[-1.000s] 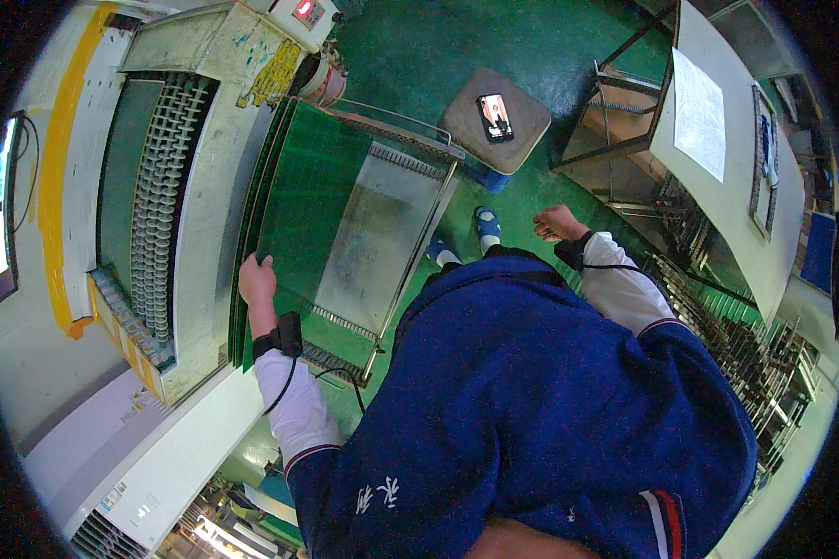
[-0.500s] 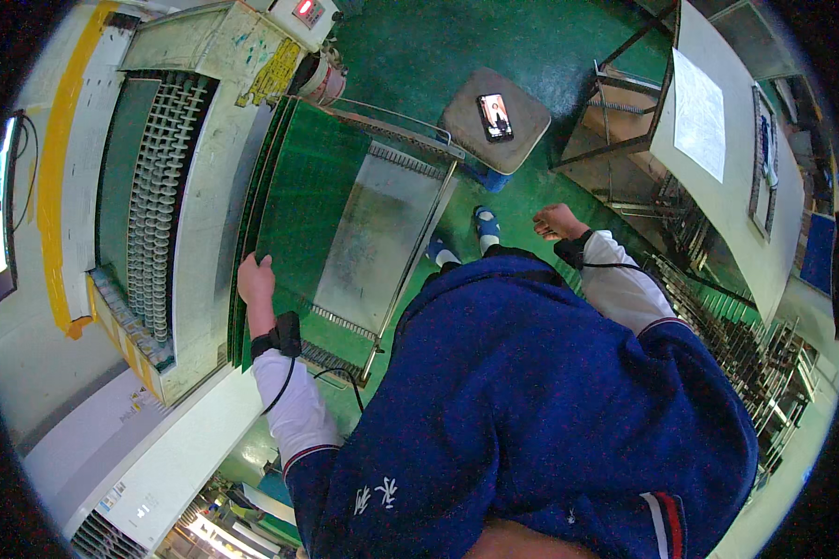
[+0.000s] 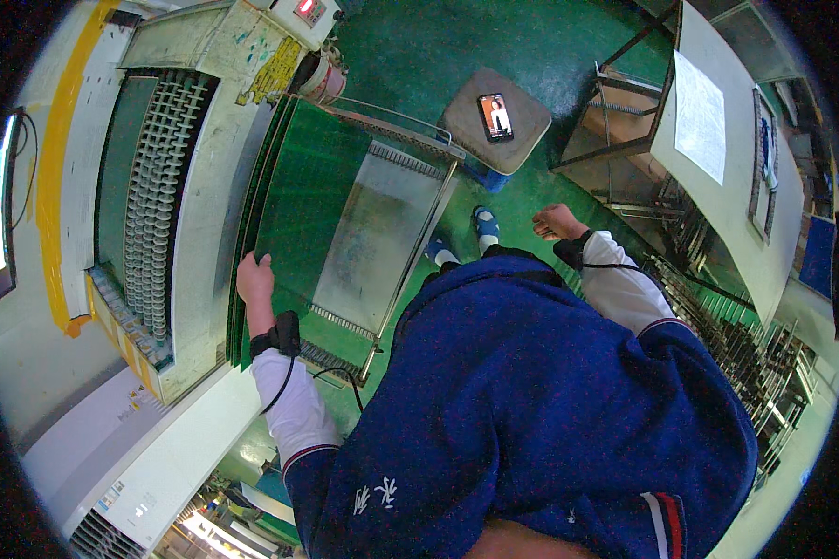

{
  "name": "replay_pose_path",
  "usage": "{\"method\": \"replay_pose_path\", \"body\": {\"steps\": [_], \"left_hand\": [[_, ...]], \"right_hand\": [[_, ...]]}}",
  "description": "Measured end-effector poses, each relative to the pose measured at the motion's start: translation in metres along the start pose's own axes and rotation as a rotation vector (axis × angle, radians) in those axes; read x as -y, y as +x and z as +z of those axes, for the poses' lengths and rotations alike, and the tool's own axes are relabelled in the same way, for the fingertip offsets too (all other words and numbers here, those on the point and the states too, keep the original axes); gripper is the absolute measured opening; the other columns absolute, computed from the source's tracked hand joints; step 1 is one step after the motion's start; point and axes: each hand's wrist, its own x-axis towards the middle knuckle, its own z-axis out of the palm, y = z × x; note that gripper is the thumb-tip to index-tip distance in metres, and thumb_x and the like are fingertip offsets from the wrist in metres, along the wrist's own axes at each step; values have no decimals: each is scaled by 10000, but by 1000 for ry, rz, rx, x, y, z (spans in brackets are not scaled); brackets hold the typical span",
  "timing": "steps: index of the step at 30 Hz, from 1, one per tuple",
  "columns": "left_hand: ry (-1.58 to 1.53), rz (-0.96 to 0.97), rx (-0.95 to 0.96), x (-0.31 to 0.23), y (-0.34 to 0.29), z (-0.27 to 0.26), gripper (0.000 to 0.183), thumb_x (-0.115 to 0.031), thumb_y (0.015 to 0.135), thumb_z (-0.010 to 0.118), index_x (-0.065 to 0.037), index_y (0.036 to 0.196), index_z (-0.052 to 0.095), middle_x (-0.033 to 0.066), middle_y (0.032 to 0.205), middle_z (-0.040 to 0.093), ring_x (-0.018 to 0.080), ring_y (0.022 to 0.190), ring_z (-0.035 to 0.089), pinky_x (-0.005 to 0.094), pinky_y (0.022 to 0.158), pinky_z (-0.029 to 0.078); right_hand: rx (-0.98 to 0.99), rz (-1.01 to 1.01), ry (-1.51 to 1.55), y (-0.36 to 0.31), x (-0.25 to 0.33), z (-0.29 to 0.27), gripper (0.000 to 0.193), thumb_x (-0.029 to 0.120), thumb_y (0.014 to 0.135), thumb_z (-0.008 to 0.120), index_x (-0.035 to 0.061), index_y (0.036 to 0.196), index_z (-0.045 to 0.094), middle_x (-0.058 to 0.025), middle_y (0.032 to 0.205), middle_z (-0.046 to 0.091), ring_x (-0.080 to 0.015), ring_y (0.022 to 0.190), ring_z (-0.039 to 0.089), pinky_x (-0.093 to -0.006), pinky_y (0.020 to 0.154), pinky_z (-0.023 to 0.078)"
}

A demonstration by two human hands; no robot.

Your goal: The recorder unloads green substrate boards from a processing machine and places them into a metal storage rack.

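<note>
Several thin dark green panels (image 3: 309,177) stand on edge in a metal rack (image 3: 411,242) to my left. My left hand (image 3: 254,277) is closed at the upper edge of the panels on the machine side, thumb toward the rack's inside; how many panels it pinches is hidden. Off to the right, my right hand (image 3: 559,222) hangs in the air beyond my body, fingers curled in, nothing visible in it. It touches neither the rack nor the table on that side.
Left of the rack is a machine with rows of rollers (image 3: 163,205). A stool (image 3: 511,154) ahead carries a phone (image 3: 496,117). At right stands a tilted white-topped table (image 3: 732,200) with a paper sheet (image 3: 699,116); metal racks (image 3: 764,373) stand behind it.
The picture on the phone's screen has changed. Both hands and the green panels stay practically where they were.
</note>
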Motion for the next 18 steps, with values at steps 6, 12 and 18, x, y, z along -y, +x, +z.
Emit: {"method": "replay_pose_path", "body": {"steps": [6, 12, 18], "left_hand": [[-25, 3, -15, -2, -2, -2, 313, -269, 794, 585, -65, 1032, 590, 165, 961, 604, 348, 880, 574, 433, 738, 446], [105, 142, 1, -1, -3, -44, 320, -281, 786, 593, -25, 979, 594, 210, 878, 601, 375, 841, 571, 449, 726, 434], [-44, 126, -133, 28, -23, -175, 406, -325, 773, 614, 35, 954, 569, 214, 856, 601, 366, 777, 562, 410, 694, 426]], "right_hand": [[47, -9, 26, 13, -10, -6, 97, 118, 815, 492, 64, 737, 511, 12, 551, 394, -85, 454, 368, -239, 377, 293], [45, 2, 45, 19, -5, -5, 224, 144, 831, 486, 91, 625, 417, 34, 534, 309, -70, 445, 298, -243, 372, 236], [437, 66, 214, 64, -15, -36, 205, 146, 802, 540, 79, 625, 459, -6, 548, 450, -96, 453, 434, -248, 366, 337]]}}
